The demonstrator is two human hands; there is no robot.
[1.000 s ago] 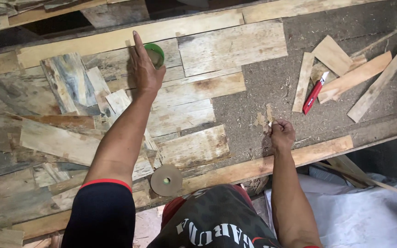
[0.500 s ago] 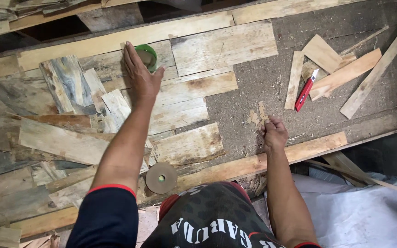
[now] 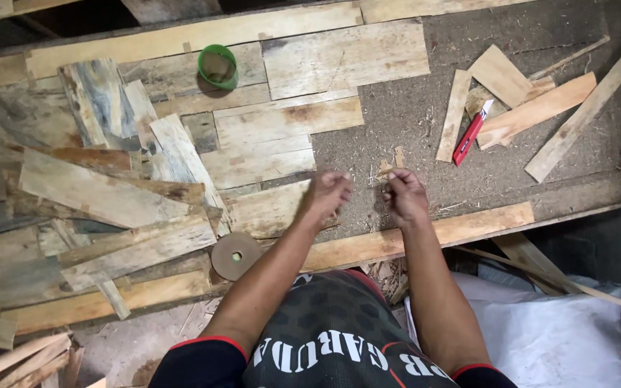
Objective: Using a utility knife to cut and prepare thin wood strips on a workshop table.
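Note:
My left hand (image 3: pixel 328 192) hovers over the brown fibre board (image 3: pixel 411 122), its fingers bunched together; anything between them is too small to see. Close to its right, my right hand (image 3: pixel 404 195) pinches a small wood sliver (image 3: pixel 388 169) at its fingertips, just above the board. The two hands are a short gap apart. A green cup (image 3: pixel 217 66) stands far up on the pale wooden planks (image 3: pixel 289 133) that cover the board's left part. A red utility knife (image 3: pixel 471 134) lies to the right among loose wood offcuts (image 3: pixel 533 111).
A round brown disc (image 3: pixel 236 255) lies on the near frame rail (image 3: pixel 425 237). Weathered plank scraps (image 3: pixel 102 194) pile up at the left. A long strip (image 3: pixel 587 108) leans at the far right. A white sack (image 3: pixel 562 338) lies on the floor at lower right.
My left hand has pulled back from the green cup to the middle of the board, beside my right hand. The cup now stands uncovered. My right hand stayed at the same spot.

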